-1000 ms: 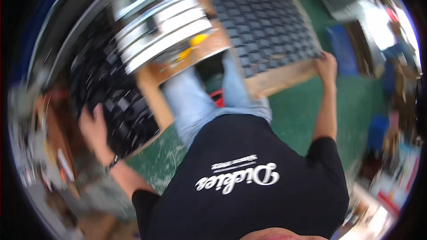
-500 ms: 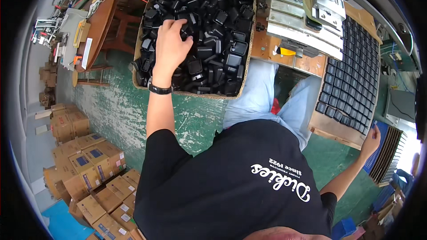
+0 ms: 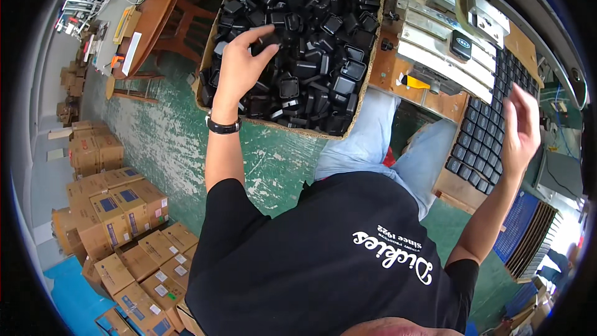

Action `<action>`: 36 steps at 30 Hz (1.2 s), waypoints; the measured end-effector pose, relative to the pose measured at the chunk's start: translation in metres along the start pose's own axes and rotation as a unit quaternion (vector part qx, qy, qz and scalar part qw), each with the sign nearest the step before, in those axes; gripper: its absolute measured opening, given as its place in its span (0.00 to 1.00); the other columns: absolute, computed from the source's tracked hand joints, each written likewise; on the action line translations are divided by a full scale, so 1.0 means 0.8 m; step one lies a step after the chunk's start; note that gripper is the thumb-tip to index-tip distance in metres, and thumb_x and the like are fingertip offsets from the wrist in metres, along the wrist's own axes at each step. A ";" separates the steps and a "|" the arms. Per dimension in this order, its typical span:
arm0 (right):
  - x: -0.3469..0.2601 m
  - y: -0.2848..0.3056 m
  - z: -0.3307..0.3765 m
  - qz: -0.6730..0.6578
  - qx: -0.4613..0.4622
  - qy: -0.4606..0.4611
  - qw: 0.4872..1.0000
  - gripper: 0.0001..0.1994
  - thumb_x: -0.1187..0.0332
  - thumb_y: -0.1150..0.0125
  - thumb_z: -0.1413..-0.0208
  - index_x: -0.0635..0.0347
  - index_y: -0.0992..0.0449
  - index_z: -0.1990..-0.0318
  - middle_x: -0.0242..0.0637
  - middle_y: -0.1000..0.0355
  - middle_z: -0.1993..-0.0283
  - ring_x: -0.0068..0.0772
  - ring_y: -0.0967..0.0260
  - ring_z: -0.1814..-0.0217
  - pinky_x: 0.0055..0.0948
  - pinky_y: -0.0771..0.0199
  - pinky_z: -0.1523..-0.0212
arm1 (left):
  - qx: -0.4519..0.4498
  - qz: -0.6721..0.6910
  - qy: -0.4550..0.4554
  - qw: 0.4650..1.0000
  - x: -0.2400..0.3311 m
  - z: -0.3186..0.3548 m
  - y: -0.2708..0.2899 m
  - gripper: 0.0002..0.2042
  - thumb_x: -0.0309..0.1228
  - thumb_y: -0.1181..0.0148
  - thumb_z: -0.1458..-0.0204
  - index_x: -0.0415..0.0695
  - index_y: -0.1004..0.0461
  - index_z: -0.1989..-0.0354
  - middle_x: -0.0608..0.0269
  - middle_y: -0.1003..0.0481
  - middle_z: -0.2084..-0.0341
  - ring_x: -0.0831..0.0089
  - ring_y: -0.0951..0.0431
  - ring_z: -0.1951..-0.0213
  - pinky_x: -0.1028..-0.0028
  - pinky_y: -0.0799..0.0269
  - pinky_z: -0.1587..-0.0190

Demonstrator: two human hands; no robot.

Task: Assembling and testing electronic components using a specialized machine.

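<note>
My left hand (image 3: 241, 65) reaches into a large cardboard box (image 3: 286, 126) heaped with small black square plastic parts (image 3: 323, 37). Its thumb and fingers pinch one of the parts near the top of the heap, and a black watch (image 3: 222, 126) sits on that wrist. My right hand (image 3: 520, 129) hovers with fingers spread and empty over a black gridded tray (image 3: 476, 143) that holds rows of the same black parts. The tray rests on a wooden board by my right knee.
A metal fixture of grey bars (image 3: 444, 40) with a yellow piece (image 3: 413, 81) stands on the bench between box and tray. Stacked cardboard cartons (image 3: 118, 211) fill the green floor (image 3: 174, 143) at left. A round wooden table (image 3: 155, 12) stands beyond.
My right hand has risen from the tray's outer edge to above the tray. My left hand stays in the box and has closed its fingers on a part. The view has swung left.
</note>
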State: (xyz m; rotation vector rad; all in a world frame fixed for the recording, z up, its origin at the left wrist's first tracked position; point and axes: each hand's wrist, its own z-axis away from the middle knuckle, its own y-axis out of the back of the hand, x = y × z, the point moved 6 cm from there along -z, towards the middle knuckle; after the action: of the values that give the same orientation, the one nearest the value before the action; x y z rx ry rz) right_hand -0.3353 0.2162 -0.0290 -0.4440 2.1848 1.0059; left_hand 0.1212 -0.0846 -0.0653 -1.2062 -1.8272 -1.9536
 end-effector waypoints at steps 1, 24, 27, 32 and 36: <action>-0.010 -0.019 -0.015 -0.025 -0.014 -0.006 1.000 0.19 0.75 0.35 0.31 0.61 0.20 0.35 0.38 0.21 0.44 0.28 0.24 0.49 0.25 0.23 0.43 | -0.002 -0.006 0.009 1.000 0.003 0.001 0.000 0.19 0.25 0.27 0.45 0.39 0.15 0.44 0.58 0.18 0.43 0.63 0.16 0.51 0.72 0.21 0.49; 0.026 0.041 0.196 0.124 0.107 -0.164 0.973 0.23 0.68 0.22 0.47 0.62 0.19 0.43 0.35 0.27 0.52 0.30 0.32 0.57 0.27 0.30 0.54 | -0.131 0.420 -0.212 0.873 0.215 -0.057 -0.146 0.24 0.14 0.42 0.35 0.31 0.30 0.30 0.46 0.18 0.41 0.63 0.19 0.40 0.70 0.28 0.32; 0.035 0.011 0.269 0.212 0.065 -0.253 0.942 0.23 0.65 0.23 0.49 0.63 0.21 0.46 0.39 0.26 0.52 0.38 0.30 0.56 0.34 0.28 0.53 | -0.159 0.416 -0.196 0.874 0.220 -0.072 -0.157 0.21 0.16 0.41 0.33 0.31 0.27 0.32 0.46 0.18 0.42 0.64 0.19 0.40 0.70 0.27 0.32; 0.040 -0.044 0.305 0.362 -0.003 -0.257 0.896 0.25 0.59 0.22 0.51 0.63 0.23 0.50 0.45 0.25 0.53 0.50 0.28 0.55 0.45 0.27 0.53 | -0.205 0.308 -0.265 0.890 0.261 -0.074 -0.176 0.15 0.18 0.42 0.32 0.34 0.20 0.38 0.54 0.16 0.46 0.69 0.18 0.46 0.75 0.26 0.36; 0.059 -0.055 0.287 0.378 -0.042 -0.286 0.879 0.28 0.52 0.22 0.52 0.63 0.26 0.51 0.48 0.25 0.54 0.57 0.29 0.54 0.51 0.29 0.51 | -0.208 0.165 -0.362 0.894 0.296 -0.068 -0.185 0.16 0.17 0.45 0.31 0.37 0.18 0.39 0.58 0.17 0.45 0.71 0.19 0.45 0.76 0.27 0.38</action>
State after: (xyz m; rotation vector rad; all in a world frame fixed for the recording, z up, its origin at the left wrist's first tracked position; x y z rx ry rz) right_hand -0.2433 0.3627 -0.1933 0.6717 1.7540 1.4073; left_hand -0.1489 -0.0152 -0.0104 -2.4606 -1.3006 -1.8763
